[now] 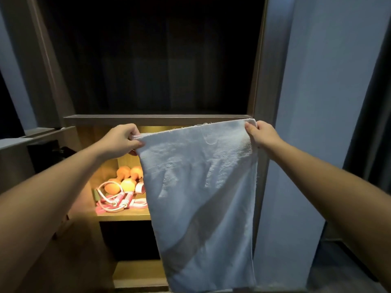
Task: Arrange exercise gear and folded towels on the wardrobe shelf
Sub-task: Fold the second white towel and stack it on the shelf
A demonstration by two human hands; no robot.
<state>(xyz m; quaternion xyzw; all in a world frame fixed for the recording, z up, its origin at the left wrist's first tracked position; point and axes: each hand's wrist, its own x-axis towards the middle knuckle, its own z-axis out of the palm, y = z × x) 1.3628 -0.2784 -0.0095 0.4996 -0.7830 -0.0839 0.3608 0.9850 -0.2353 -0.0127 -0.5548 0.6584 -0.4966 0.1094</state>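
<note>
1. Two bare forearms reach in from the near left and near right corners toward an open wardrobe.
2. The left grip [123, 140] is clenched on the top left corner of a white towel [201, 197], fingers curled over the edge. The right grip [264, 134] pinches the top right corner, thumb on the near face.
3. The towel hangs unfolded and spread between the two grips, in the air in front of the wardrobe. Its top edge is just below the upper shelf board [156, 119], and its lower end reaches the bottom of the view.
4. Low down, left of the towel, a bare wooden board [137, 271] shows beneath a dark compartment.
5. Farther in, the lit shelf [127, 215] glows warm yellow; the towel covers its right part.
6. On the shelf's left part, a pink-and-white skipping rope [114, 200] lies near the front edge, its cord looped.
7. Just behind the rope lie orange dumbbells [124, 180], partly hidden by the towel.
8. Above the upper shelf board, the compartment is dark.
9. Right of the wardrobe stands a pale wall [317, 102].
</note>
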